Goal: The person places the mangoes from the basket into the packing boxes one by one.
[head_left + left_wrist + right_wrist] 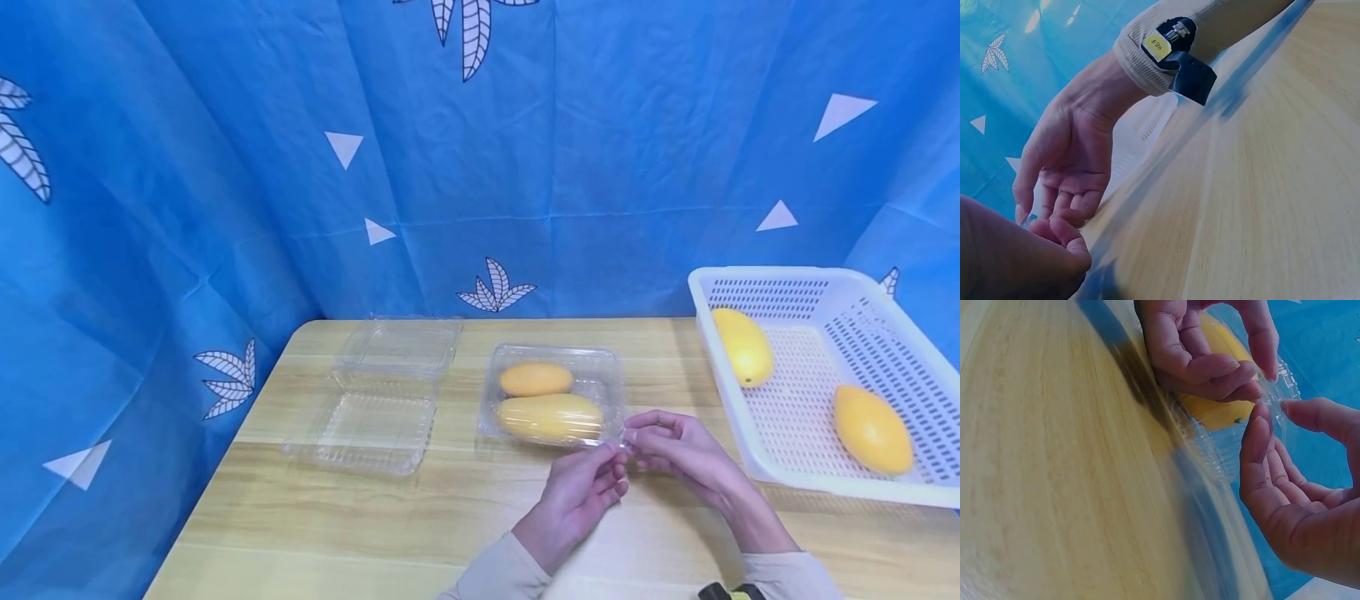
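Note:
A clear plastic clamshell box (600,360) stands closed on the table with two yellow mangoes inside, a smaller one (536,379) behind a larger one (551,418). At its front right corner, my left hand (576,500) pinches the plastic rim between thumb and fingers. Right beside it, my right hand (686,458) pinches the same corner from the right. In the right wrist view, the thumb and index finger of the right hand (1310,506) close on the clear edge, near the fingertips of the left hand (1200,350). The left wrist view hides the box behind the hands.
To the left lies a second clear clamshell box (378,425), lid folded back, nothing inside. On the right, a white perforated basket (723,400) holds two mangoes, one at its left wall (742,346) and one near the front (873,429). A blue curtain (480,167) hangs behind the wooden table (315,525).

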Action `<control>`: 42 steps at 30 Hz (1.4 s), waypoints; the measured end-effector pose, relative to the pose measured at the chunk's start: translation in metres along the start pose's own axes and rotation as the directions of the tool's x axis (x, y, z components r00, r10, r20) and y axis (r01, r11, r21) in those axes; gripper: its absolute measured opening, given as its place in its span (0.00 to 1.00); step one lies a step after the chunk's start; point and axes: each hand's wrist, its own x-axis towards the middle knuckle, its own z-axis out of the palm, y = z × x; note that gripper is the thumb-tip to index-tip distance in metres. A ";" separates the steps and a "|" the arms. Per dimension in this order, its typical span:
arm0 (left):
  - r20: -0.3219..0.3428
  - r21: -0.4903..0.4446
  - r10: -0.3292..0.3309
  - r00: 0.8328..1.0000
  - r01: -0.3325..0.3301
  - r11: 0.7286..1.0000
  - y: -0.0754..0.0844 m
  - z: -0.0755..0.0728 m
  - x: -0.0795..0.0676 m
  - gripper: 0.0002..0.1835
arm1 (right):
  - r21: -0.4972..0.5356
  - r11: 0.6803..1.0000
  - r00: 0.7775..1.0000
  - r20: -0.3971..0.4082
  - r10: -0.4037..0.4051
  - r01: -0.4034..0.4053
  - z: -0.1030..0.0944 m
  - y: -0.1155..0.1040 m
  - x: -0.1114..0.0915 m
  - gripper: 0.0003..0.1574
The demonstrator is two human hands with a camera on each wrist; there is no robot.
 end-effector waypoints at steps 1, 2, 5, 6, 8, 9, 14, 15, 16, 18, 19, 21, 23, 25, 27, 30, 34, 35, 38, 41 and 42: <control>-0.005 0.001 0.003 1.000 -0.003 1.000 0.000 0.000 0.000 0.10 | -0.008 1.000 1.000 0.001 -0.002 0.002 0.000 0.000 0.000 0.27; -0.009 0.001 0.007 1.000 -0.007 1.000 0.000 0.000 0.000 0.10 | -0.016 1.000 1.000 0.002 -0.002 0.003 0.001 -0.001 0.000 0.27; -0.019 -0.002 0.018 1.000 -0.018 1.000 -0.001 0.000 0.001 0.10 | -0.036 0.999 1.000 0.007 0.004 -0.004 0.002 -0.001 0.000 0.22; -0.022 -0.002 0.023 0.999 -0.023 1.000 -0.002 0.000 0.001 0.10 | -0.044 0.999 1.000 0.015 0.004 -0.004 0.002 -0.001 0.000 0.20; -0.030 0.002 0.033 0.999 -0.033 0.999 -0.003 0.000 0.002 0.11 | -0.062 0.998 1.000 0.021 0.011 -0.009 0.002 -0.001 0.000 0.16; -0.034 0.004 0.038 0.999 -0.038 0.999 -0.003 0.001 0.002 0.11 | -0.072 0.997 1.000 0.023 0.014 -0.012 0.002 -0.001 0.000 0.15; -0.052 0.012 0.056 0.997 -0.055 0.998 -0.006 0.003 0.003 0.10 | -0.116 0.993 0.999 0.023 0.024 -0.021 0.003 -0.001 -0.001 0.14; -0.053 0.013 0.058 0.997 -0.058 0.998 -0.006 0.004 0.003 0.10 | -0.121 0.992 0.999 0.020 0.026 -0.023 0.003 -0.001 0.000 0.14; -0.053 0.013 0.060 0.997 -0.059 0.998 -0.007 0.004 0.003 0.09 | -0.124 0.992 0.999 0.017 0.027 -0.025 0.003 -0.001 0.000 0.14; -0.051 0.012 0.062 0.997 -0.062 0.998 -0.007 0.005 0.004 0.09 | -0.132 0.991 1.000 0.008 0.031 -0.029 0.004 -0.001 0.001 0.13; -0.048 0.013 0.063 0.997 -0.062 0.998 -0.007 0.005 0.004 0.09 | -0.135 0.990 1.000 0.003 0.031 -0.031 0.004 -0.001 0.001 0.13; -0.047 0.016 0.065 0.997 -0.064 0.998 -0.008 0.005 0.004 0.09 | -0.140 0.990 1.000 -0.003 0.030 -0.030 0.004 0.000 0.002 0.13; -0.045 0.017 0.067 0.997 -0.066 0.998 -0.008 0.004 0.005 0.08 | -0.146 0.989 1.000 -0.005 0.025 -0.025 0.005 0.001 0.002 0.12; -0.046 0.018 0.067 0.997 -0.067 0.998 -0.007 0.004 0.005 0.08 | -0.146 0.989 1.000 -0.001 0.016 -0.016 0.005 0.002 0.002 0.13; -0.050 0.016 0.068 0.996 -0.068 0.998 -0.007 0.004 0.006 0.08 | -0.147 0.989 1.000 0.003 0.007 -0.006 0.004 0.003 0.002 0.12; -0.055 0.011 0.069 0.996 -0.068 0.998 -0.007 0.005 0.005 0.08 | -0.143 0.990 1.000 0.002 0.002 -0.002 0.005 0.003 0.002 0.12; -0.049 0.003 0.067 0.997 -0.067 0.998 -0.006 0.005 0.005 0.09 | -0.135 0.991 1.000 -0.008 0.012 -0.013 0.006 0.002 0.002 0.10; -0.039 0.002 0.063 0.997 -0.063 0.998 -0.006 0.004 0.004 0.10 | -0.131 0.991 1.000 -0.012 0.015 -0.017 0.006 0.001 0.002 0.10; 0.013 0.000 0.039 0.999 -0.039 0.999 -0.004 0.002 0.003 0.10 | -0.117 0.993 1.000 -0.016 0.025 -0.026 0.007 0.001 0.002 0.10; 0.080 0.011 0.001 0.997 -0.001 1.000 -0.001 -0.002 0.001 0.10 | -0.107 0.994 0.999 -0.013 0.030 -0.031 0.007 0.001 0.002 0.11; 0.098 0.018 -0.012 0.995 0.010 1.000 0.000 -0.004 0.000 0.10 | -0.109 0.994 1.000 -0.012 0.028 -0.029 0.007 0.001 0.002 0.12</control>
